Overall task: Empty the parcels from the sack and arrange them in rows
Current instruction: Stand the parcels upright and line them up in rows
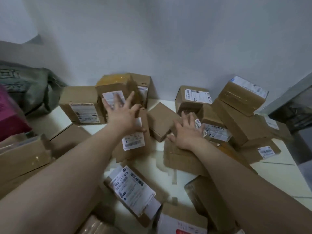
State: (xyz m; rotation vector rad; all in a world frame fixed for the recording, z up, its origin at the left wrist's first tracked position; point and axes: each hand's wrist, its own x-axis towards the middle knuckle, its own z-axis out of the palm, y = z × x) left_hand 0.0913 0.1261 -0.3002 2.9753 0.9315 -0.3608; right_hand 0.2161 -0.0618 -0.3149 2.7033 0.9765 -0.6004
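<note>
Head view: lots of brown parcels lie all over a white floor [162, 159] by a grey wall [168, 39]. The left hand [124, 114] is wide open, with its fingers straight and spread. It is right in front of a tall box [116, 86] that stands up by the wall, and its fingers cover part of that box's white label. It holds nothing, and I cannot tell if it really touches the box. Just under its thumb is a box with an S label [133, 141]. The right hand [185, 132] is open too, with its fingers spread flat. Its palm is over a flat box [182, 159], and its fingertips reach a small labelled box [212, 125]. It grips nothing. A plain little box [160, 120] sits between the two hands. To the right of the right hand, more boxes are piled up, with a taped box [243, 95] on top. Near the bottom, between the arms, lies a box with a big label [133, 188]. A green sack [33, 86] sits far to the left, well apart from both hands, next to a pink thing [10, 119].
</note>
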